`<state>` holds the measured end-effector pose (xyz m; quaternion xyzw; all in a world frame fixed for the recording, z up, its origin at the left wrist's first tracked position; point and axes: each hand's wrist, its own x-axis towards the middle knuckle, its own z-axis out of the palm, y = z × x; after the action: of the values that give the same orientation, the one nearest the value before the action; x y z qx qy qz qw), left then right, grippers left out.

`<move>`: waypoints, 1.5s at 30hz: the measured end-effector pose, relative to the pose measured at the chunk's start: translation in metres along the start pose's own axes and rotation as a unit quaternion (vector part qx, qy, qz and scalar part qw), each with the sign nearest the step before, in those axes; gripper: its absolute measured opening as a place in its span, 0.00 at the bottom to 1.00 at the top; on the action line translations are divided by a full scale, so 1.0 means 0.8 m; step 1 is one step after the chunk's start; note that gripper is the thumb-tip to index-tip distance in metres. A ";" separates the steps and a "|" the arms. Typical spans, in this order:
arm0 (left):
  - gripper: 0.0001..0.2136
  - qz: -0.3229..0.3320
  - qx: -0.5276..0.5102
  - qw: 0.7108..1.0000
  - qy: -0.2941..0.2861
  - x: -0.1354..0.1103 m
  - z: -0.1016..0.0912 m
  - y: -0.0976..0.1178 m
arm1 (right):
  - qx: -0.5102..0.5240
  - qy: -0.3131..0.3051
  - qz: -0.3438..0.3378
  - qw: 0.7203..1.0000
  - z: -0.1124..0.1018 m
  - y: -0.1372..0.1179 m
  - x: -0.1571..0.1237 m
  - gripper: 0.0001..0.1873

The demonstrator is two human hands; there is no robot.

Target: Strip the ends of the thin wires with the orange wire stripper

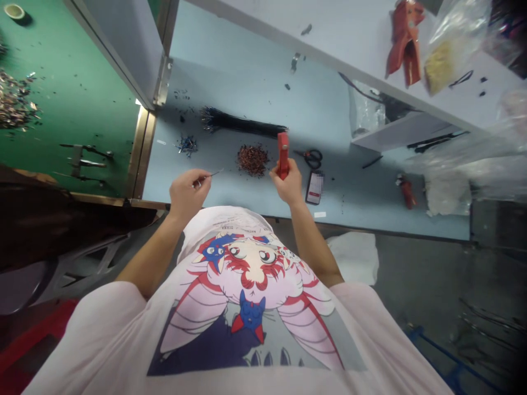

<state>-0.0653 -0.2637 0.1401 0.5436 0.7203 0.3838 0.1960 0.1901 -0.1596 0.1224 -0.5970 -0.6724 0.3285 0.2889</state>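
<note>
Your left hand [188,193] pinches a thin wire [214,174] between thumb and fingertips, a narrow grip with the wire's tip poking out past your fingers. It sits just left of the heap of small brown bits [252,159] on the pale blue bench [230,82]. Your right hand [287,184] is closed around a red hand tool [282,156], holding it upright by its lower part just right of that heap.

The wire looks light and springy, so it will likely bend easily and could slip from a loose pinch; holding it close to the tip should keep it steadiest. The tool looks stiff and light enough for one hand, and its lower part seems the natural place to hold.

Beyond the heap lies a long bundle of black wires [242,122]. To the heap's left is a small scatter of blue-tipped wire bits [187,145]. To its right are black-handled scissors [313,158] and a phone [315,187], with a smaller red tool [407,192] farther right. Well beyond the heap, a larger red tool [405,41] rests on a white shelf [329,38].
</note>
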 end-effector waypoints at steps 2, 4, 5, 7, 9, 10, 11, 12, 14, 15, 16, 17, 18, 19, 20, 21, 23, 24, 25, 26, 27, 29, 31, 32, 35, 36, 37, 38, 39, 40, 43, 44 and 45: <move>0.07 -0.010 -0.037 0.999 -0.002 -0.002 0.005 0.006 | -0.035 -0.013 0.023 0.999 0.007 0.000 0.007 0.18; 0.07 -0.012 -0.062 0.998 -0.002 -0.005 0.010 0.012 | -0.023 -0.022 0.054 0.998 0.007 -0.004 0.009 0.20; 0.07 -0.013 -0.071 0.997 -0.004 -0.006 0.011 0.014 | -0.005 -0.031 0.066 0.997 0.003 -0.007 0.008 0.22; 0.06 -0.016 -0.086 0.996 -0.005 -0.006 0.012 0.016 | 0.051 -0.053 0.067 0.995 -0.009 -0.014 0.004 0.27; 0.06 -0.020 -0.103 0.994 -0.002 -0.005 0.013 0.016 | 0.108 -0.072 0.040 0.991 -0.022 -0.021 -0.005 0.29; 0.06 -0.023 -0.113 0.993 0.000 -0.004 0.014 0.017 | 0.128 -0.081 0.026 0.988 -0.028 -0.024 -0.010 0.29; 0.06 -0.026 -0.125 0.992 0.003 -0.002 0.015 0.017 | 0.139 -0.096 0.019 0.985 -0.031 -0.027 -0.017 0.28; 0.06 -0.029 -0.137 0.990 0.006 -0.001 0.016 0.019 | 0.143 -0.119 0.020 0.982 -0.033 -0.029 -0.023 0.26; 0.05 -0.036 -0.161 0.986 0.009 0.001 0.019 0.024 | 0.145 -0.184 0.048 0.971 -0.031 -0.035 -0.038 0.19; 0.05 -0.039 -0.173 0.984 0.012 0.002 0.020 0.027 | 0.154 -0.216 0.072 0.961 -0.029 -0.037 -0.046 0.17; 0.05 -0.043 -0.185 0.982 0.016 0.002 0.022 0.031 | 0.174 -0.245 0.098 0.949 -0.026 -0.041 -0.054 0.16; 0.05 -0.045 -0.197 0.979 0.020 0.002 0.023 0.035 | 0.204 -0.270 0.125 0.933 -0.023 -0.044 -0.061 0.16; 0.05 -0.047 -0.208 0.977 0.023 0.002 0.024 0.038 | 0.242 -0.291 0.150 0.914 -0.020 -0.048 -0.068 0.17; 0.05 -0.047 -0.217 0.975 0.026 0.001 0.024 0.042 | 0.282 -0.310 0.173 0.891 -0.019 -0.052 -0.073 0.18; 0.05 -0.044 -0.224 0.973 0.028 0.000 0.025 0.045 | 0.321 -0.329 0.190 0.868 -0.018 -0.056 -0.078 0.20; 0.05 -0.040 -0.228 0.972 0.029 -0.001 0.025 0.049 | 0.353 -0.347 0.200 0.845 -0.018 -0.059 -0.081 0.20; 0.04 -0.028 -0.227 0.973 0.028 -0.004 0.025 0.054 | 0.398 -0.375 0.208 0.811 -0.020 -0.065 -0.084 0.20; 0.04 -0.020 -0.224 0.974 0.026 -0.005 0.024 0.055 | 0.413 -0.385 0.208 0.799 -0.022 -0.066 -0.084 0.20; 0.04 -0.011 -0.219 0.975 0.024 -0.005 0.024 0.057 | 0.424 -0.390 0.206 0.791 -0.023 -0.068 -0.084 0.20; 0.04 -0.001 -0.212 0.977 0.022 -0.006 0.024 0.058 | 0.433 -0.395 0.204 0.784 -0.025 -0.069 -0.084 0.20; 0.04 0.007 -0.203 0.979 0.020 -0.007 0.024 0.060 | 0.440 -0.399 0.199 0.779 -0.026 -0.070 -0.084 0.20; 0.05 0.021 -0.182 0.983 0.017 -0.008 0.023 0.061 | 0.444 -0.410 0.188 0.774 -0.027 -0.072 -0.084 0.20; 0.06 0.028 -0.160 0.987 0.015 -0.009 0.022 0.062 | 0.440 -0.416 0.179 0.775 -0.027 -0.075 -0.086 0.18; 0.06 0.031 -0.151 0.988 0.013 -0.009 0.022 0.062 | 0.437 -0.418 0.177 0.777 -0.027 -0.076 -0.086 0.18; 0.07 0.048 -0.124 0.991 0.010 -0.009 0.020 0.060 | 0.425 -0.418 0.181 0.782 -0.026 -0.079 -0.086 0.18; 0.07 0.057 -0.113 0.992 0.010 -0.009 0.019 0.059 | 0.419 -0.418 0.183 0.785 -0.026 -0.079 -0.086 0.19; 0.07 0.069 -0.100 0.993 0.010 -0.008 0.018 0.059 | 0.413 -0.419 0.183 0.788 -0.027 -0.080 -0.086 0.19; 0.07 0.081 -0.088 0.993 0.011 -0.008 0.017 0.058 | 0.406 -0.419 0.182 0.791 -0.027 -0.080 -0.085 0.19; 0.07 0.093 -0.077 0.993 0.012 -0.007 0.016 0.058 | 0.399 -0.420 0.181 0.795 -0.027 -0.080 -0.085 0.19; 0.07 0.103 -0.067 0.992 0.014 -0.007 0.015 0.058 | 0.393 -0.420 0.180 0.798 -0.028 -0.080 -0.085 0.19; 0.06 0.122 -0.051 0.991 0.020 -0.006 0.013 0.058 | 0.385 -0.418 0.182 0.802 -0.029 -0.081 -0.084 0.19; 0.06 0.127 -0.049 0.990 0.023 -0.006 0.012 0.058 | 0.384 -0.417 0.183 0.803 -0.029 -0.081 -0.084 0.19; 0.06 0.132 -0.047 0.990 0.026 -0.006 0.011 0.057 | 0.383 -0.417 0.184 0.803 -0.029 -0.082 -0.084 0.19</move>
<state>-0.0286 -0.2596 0.1692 0.6136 0.6283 0.4539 0.1507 0.1762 -0.2291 0.1884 -0.3558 -0.4248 0.8237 0.1204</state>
